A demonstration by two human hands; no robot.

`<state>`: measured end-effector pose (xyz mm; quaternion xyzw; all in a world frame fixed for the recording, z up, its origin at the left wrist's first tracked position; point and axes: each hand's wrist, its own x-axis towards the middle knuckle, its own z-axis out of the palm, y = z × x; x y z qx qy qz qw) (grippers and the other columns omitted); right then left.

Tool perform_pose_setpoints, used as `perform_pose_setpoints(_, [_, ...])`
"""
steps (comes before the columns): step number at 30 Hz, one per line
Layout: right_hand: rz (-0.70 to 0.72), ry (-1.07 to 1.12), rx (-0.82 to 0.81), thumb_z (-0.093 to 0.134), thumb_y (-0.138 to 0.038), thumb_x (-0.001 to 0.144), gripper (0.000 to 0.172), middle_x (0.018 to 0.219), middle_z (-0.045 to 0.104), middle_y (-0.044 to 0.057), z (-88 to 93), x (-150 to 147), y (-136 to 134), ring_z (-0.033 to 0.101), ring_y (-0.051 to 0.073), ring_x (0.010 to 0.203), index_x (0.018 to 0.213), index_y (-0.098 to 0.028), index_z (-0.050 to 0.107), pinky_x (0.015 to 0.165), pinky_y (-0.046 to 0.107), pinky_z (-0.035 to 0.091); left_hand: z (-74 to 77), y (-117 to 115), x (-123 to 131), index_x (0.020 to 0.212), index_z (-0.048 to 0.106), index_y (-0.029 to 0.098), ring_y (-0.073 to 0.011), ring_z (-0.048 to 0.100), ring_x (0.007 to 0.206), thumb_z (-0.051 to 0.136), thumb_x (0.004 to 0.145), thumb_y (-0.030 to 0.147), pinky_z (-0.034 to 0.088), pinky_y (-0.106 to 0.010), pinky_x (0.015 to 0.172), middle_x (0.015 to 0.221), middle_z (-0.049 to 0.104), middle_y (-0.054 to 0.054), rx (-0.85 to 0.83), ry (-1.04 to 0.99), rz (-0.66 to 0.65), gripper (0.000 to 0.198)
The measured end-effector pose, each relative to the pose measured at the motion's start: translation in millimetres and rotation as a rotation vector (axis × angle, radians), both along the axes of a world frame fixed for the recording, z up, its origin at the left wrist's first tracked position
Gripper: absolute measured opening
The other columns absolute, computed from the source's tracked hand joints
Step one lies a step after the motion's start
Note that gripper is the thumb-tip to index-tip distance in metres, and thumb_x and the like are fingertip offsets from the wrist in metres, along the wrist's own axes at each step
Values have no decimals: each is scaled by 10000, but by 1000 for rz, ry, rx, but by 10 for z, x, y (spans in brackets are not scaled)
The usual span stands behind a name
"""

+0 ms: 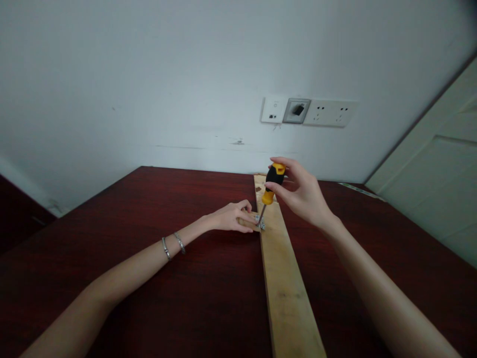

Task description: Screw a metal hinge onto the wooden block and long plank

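Note:
My right hand (301, 191) grips a yellow and black screwdriver (275, 175) by its handle, the shaft slanting down to the left. Its tip meets a small silver metal hinge (262, 224) at the left edge of a long wooden plank (285, 273). From the left, my left hand (233, 217) is closed on a small wooden piece (246, 222) that butts against the plank beside the hinge. My fingers partly cover this piece, and the screw head under the tip is too small to make out.
The plank lies lengthwise on a dark red wooden table (179, 298), reaching its far edge. Behind stands a white wall (167, 74) with a row of sockets (330, 113). At the right is a pale panelled door (439, 174); a thin strip (361, 190) lies near it.

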<state>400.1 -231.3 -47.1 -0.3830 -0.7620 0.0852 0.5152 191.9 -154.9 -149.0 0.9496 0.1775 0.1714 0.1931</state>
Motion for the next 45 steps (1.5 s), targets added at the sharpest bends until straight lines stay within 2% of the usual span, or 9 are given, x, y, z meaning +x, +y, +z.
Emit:
perform_pose_setpoints(10, [-115,49,69,667,-347,805,482,1204,581,83,29,58,-7,607,233,1034,1260,-255,538,726,333,596,-22,10,-11,1087,709,266,-153,561,898,725,778,368,461,-294,836,1096,472,-44,11,-19,3,325])
perform_pose_setpoints(17, [-284,276,40,684,-425,764,587,1131,645,104,79,167,72,639,239,972,1290,-217,527,809,392,563,-18,27,-15,1371,484,260,-208,537,1049,775,699,420,437,-336,956,1190,471,-70,-49,-29,43,749])
perform_pose_setpoints(22, [-372,368,-86,705,-436,706,450,1008,687,79,-16,403,319,644,221,913,1059,-160,656,852,384,524,-38,29,-17,1472,290,224,-238,513,1130,762,707,423,420,-355,990,1256,459,-104,-82,-24,32,921])
perform_pose_setpoints(25, [-364,425,-278,689,-427,691,370,860,661,39,-178,582,504,622,169,772,938,-152,671,683,274,511,-41,15,-17,1457,306,228,-249,537,1097,767,693,428,438,-361,952,1240,487,-104,-96,15,70,914])
perform_pose_setpoints(29, [-351,436,-512,671,-424,683,288,625,559,-4,-459,732,692,511,107,532,751,-145,646,460,218,391,-31,1,-9,1441,317,238,-237,565,1016,767,684,424,454,-353,889,1196,526,-91,-111,43,99,900])
perform_pose_setpoints(34, [-321,420,-702,703,-407,655,278,513,494,-33,-712,747,790,443,89,434,656,-153,592,402,220,345,-26,-8,-5,1451,297,207,-233,560,1013,756,697,423,450,-353,886,1193,529,-106,-121,49,90,909])
perform_pose_setpoints(39, [-270,363,-860,640,-333,732,194,505,485,-40,-778,713,761,430,78,435,696,-148,593,399,198,334,-43,-18,-8,1449,308,212,-259,518,1139,788,663,450,399,-385,994,1270,511,-121,-185,4,51,951])
perform_pose_setpoints(42, [-234,305,-943,646,-338,740,207,524,517,-28,-762,694,716,441,75,452,675,-149,594,406,188,337,-57,45,43,1390,407,181,-239,521,1153,720,748,428,397,-380,1001,1262,537,-132,-319,-116,95,755])
perform_pose_setpoints(45, [-189,252,-1011,646,-352,751,222,577,564,-10,-732,674,671,480,79,492,678,-147,603,448,185,389,-47,188,154,1232,559,136,-206,580,1036,627,824,348,453,-345,905,1131,620,-126,-516,-331,347,465])
